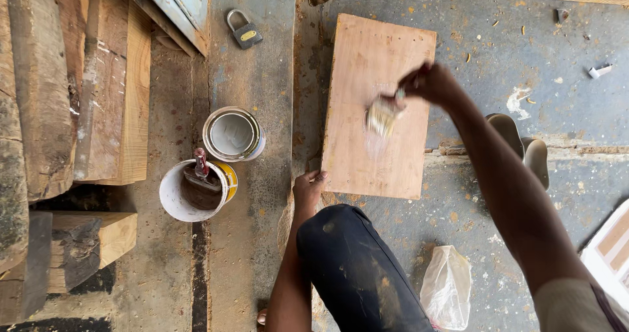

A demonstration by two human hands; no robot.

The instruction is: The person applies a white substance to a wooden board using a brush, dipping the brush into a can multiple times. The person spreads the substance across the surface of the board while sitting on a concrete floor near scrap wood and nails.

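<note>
Plywood board, rectangular, pale brown, is lying flat on the grey concrete floor, just ahead of the person's raised knee. Right hand is reaching over the board's upper right part w/ fingers clamped on the handle of a paintbrush; bristles, blurred, are touching the board's face near its middle. Left hand is resting at the board's near-left corner, fingers curled over the edge & pressing on it.

Containers, left of the board, well apart from it:
- White bucket w/ yellow band: holding dark brown liquid; a second brush w/ red handle is leaning inside, head down.
- Round tin, touching the bucket's far side: looking pale grey inside; contents not clear.

Other items: padlock lying farther up the floor; rough timber planks stacked at far left; crumpled clear plastic bag lying beside the knee; pair of sandals sitting right of the forearm. Sawdust is scattered around.
</note>
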